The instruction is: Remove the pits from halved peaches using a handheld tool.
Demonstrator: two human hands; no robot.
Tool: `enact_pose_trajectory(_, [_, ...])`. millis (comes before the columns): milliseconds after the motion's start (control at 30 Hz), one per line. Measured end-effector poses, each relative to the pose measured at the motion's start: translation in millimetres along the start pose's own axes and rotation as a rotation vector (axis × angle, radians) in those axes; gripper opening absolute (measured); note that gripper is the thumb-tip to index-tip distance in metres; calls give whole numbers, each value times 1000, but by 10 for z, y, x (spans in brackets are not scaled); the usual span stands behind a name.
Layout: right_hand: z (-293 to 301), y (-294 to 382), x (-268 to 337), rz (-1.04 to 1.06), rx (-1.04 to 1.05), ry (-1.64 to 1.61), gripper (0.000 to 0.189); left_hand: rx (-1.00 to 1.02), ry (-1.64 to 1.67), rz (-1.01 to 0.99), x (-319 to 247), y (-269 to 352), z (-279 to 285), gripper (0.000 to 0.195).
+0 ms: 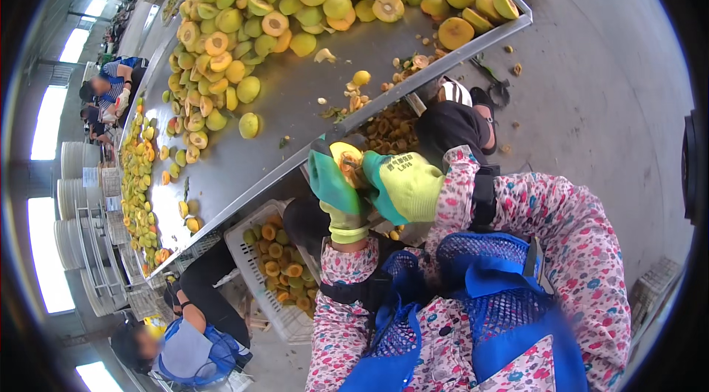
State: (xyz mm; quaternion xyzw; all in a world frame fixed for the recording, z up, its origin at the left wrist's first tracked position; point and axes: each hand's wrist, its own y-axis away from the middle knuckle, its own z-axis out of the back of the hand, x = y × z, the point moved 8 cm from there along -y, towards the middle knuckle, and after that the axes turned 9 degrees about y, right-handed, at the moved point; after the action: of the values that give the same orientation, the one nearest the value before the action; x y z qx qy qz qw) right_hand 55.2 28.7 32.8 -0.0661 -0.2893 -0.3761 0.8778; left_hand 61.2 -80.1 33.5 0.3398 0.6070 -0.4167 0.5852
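Observation:
My left hand (337, 187), in a green-coated work glove, grips a halved yellow stone fruit (344, 151) with its cut face turned to my right hand. My right hand (407, 184), gloved alike, is closed on a small metal tool (350, 162) whose tip meets the middle of the cut face. Most of the tool is hidden by the glove. Both hands are just off the near edge of a metal-topped table (293, 98). On it lies a large heap of green-yellow fruit halves (266, 20), several with pits showing.
Below the table edge, a white plastic crate (277, 298) holds hollowed fruit halves (282, 264). More pieces (390, 129) lie under the table by my leg. Pit scraps (354, 98) lie along the table edge. A co-worker (188, 342) sits to the left; others (111, 84) sit farther off.

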Motion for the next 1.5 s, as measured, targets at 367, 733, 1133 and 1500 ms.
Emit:
enact_pose_trajectory(367, [49, 108, -15, -364, 307, -1025, 13, 289, 33, 57, 312, -170, 64, 27])
enact_pose_trajectory(733, [-35, 185, -98, -396, 359, -839, 28, -10, -124, -366, 46, 287, 16, 29])
enact_pose_trajectory(1133, [15, 218, -282, -179, 154, -222, 36, 142, 556, 456, 245, 40, -249, 31])
enact_pose_trajectory(1500, [-109, 258, -426, -391, 273, -404, 28, 565, -131, 109, 37, -24, -449, 23])
